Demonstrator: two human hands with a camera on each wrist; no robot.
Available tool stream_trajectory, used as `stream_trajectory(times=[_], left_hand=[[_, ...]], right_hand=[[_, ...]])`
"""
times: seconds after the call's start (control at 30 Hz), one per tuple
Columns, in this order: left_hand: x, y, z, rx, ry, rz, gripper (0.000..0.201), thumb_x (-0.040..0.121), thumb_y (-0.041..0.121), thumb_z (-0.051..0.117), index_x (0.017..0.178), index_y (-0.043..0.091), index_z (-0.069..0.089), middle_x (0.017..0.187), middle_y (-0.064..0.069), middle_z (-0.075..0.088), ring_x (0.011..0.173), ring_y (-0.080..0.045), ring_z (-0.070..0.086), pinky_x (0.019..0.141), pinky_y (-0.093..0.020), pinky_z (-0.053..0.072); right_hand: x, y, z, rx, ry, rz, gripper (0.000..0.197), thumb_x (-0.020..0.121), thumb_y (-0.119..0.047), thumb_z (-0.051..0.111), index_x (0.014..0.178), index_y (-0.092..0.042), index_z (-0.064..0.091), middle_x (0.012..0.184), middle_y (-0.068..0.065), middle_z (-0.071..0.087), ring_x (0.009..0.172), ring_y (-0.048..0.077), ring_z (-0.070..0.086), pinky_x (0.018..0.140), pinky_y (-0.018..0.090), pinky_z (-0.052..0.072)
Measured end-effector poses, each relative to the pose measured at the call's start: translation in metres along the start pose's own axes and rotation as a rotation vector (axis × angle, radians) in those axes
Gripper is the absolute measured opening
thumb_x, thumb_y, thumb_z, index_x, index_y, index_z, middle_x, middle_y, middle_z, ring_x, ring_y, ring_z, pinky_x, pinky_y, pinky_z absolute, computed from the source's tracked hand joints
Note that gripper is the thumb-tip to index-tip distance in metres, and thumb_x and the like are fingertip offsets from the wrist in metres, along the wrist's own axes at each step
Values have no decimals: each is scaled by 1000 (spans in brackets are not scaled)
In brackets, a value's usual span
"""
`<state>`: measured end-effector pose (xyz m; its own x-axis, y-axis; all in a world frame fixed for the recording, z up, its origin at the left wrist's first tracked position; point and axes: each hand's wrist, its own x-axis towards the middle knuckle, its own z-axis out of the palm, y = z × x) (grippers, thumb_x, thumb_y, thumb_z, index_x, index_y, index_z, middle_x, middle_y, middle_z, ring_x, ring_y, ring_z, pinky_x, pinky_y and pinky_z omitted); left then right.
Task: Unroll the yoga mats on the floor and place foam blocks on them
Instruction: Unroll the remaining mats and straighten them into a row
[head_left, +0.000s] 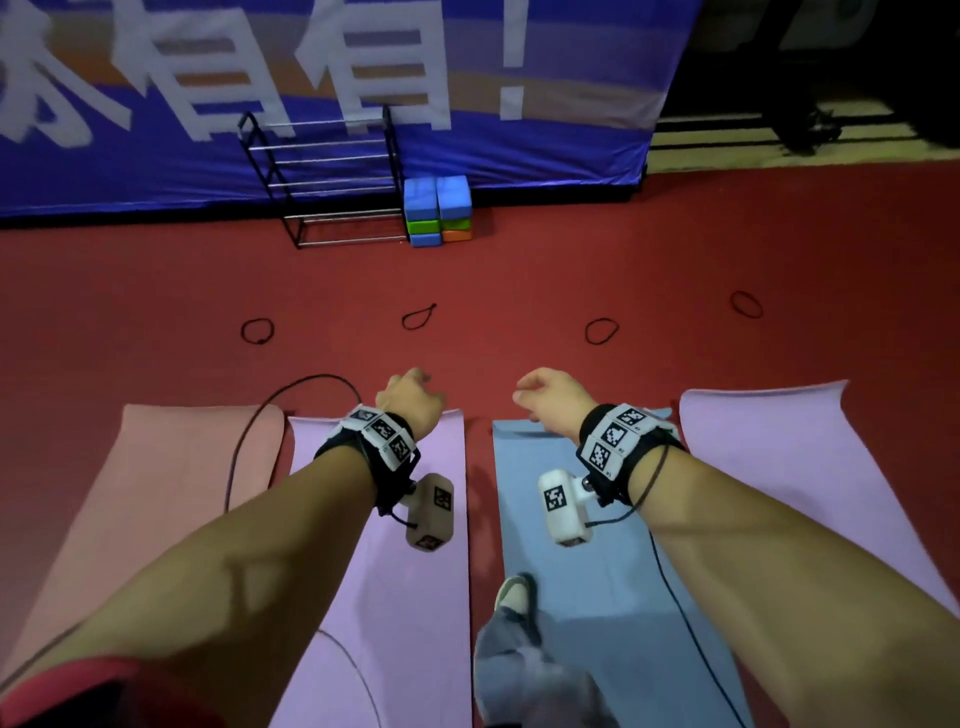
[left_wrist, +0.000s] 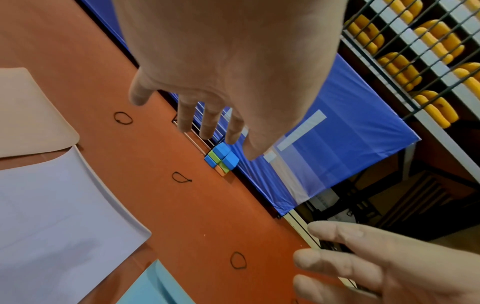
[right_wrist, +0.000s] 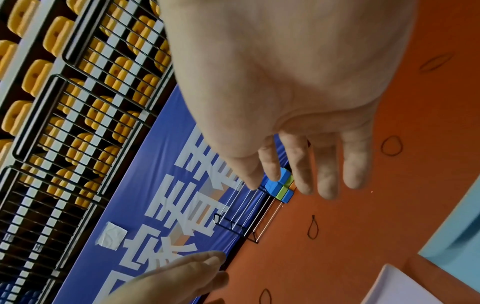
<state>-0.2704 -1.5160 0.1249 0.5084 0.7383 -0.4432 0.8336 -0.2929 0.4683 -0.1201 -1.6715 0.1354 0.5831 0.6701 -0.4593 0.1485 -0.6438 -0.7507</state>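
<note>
Several yoga mats lie unrolled side by side on the red floor: a salmon mat (head_left: 156, 483), a lilac mat (head_left: 405, 597), a blue mat (head_left: 597, 597) and another lilac mat (head_left: 810, 467). A stack of blue, green and orange foam blocks (head_left: 438, 210) stands by the banner, also seen as foam blocks (left_wrist: 221, 161) and foam blocks (right_wrist: 281, 186). My left hand (head_left: 410, 397) and right hand (head_left: 550, 397) hover over the mats' far ends, fingers relaxed, holding nothing. The left wrist view shows the left hand's fingers (left_wrist: 207, 123) straight; the right wrist view shows the right hand's fingers (right_wrist: 327, 170) hanging loose.
A black wire rack (head_left: 322, 182) stands left of the blocks against a blue banner (head_left: 311, 104). Several black elastic loops (head_left: 257, 331) lie on the red floor between mats and rack. My shoe (head_left: 514, 597) rests on the blue mat. A cable (head_left: 249, 441) crosses the salmon mat.
</note>
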Motion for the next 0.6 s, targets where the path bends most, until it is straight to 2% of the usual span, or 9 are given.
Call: stream_trajectory(times=[0.17, 0.27, 0.37, 0.53, 0.6], left_hand=[[91, 8, -27, -62, 14, -87, 50, 92, 35, 57, 139, 22, 50, 137, -14, 49, 117, -39, 54, 100, -46, 47], [138, 11, -46, -121, 3, -106, 49, 92, 34, 58, 139, 20, 50, 136, -15, 50, 117, -39, 54, 101, -46, 47], [185, 6, -62, -134, 22, -154, 49, 91, 35, 58, 137, 20, 52, 134, -14, 53, 117, -38, 54, 101, -46, 46], [295, -3, -85, -155, 65, -250, 49, 91, 38, 57, 137, 20, 53, 136, -14, 54, 119, -37, 54, 101, -44, 46], [339, -3, -93, -179, 65, -280, 49, 92, 36, 57, 138, 19, 52, 137, -15, 52, 121, -38, 53, 102, -42, 45]], right_hand=[[102, -44, -6, -84, -55, -8, 23, 91, -28, 64, 112, -19, 62, 100, -1, 65, 91, 20, 64, 77, 32, 51], [159, -74, -4, -108, -117, -44, 21, 91, -30, 64, 110, -21, 62, 101, -2, 63, 97, 23, 65, 75, 30, 47], [216, -106, 0, -150, -170, -57, 17, 90, -31, 64, 106, -26, 60, 104, -3, 63, 104, 25, 64, 79, 34, 47], [336, -157, 13, -205, -228, -74, 19, 91, -29, 64, 108, -22, 61, 106, -1, 63, 102, 24, 64, 75, 30, 45], [387, -174, 22, -241, -237, -88, 22, 91, -29, 63, 111, -20, 62, 107, 1, 65, 99, 23, 64, 78, 34, 49]])
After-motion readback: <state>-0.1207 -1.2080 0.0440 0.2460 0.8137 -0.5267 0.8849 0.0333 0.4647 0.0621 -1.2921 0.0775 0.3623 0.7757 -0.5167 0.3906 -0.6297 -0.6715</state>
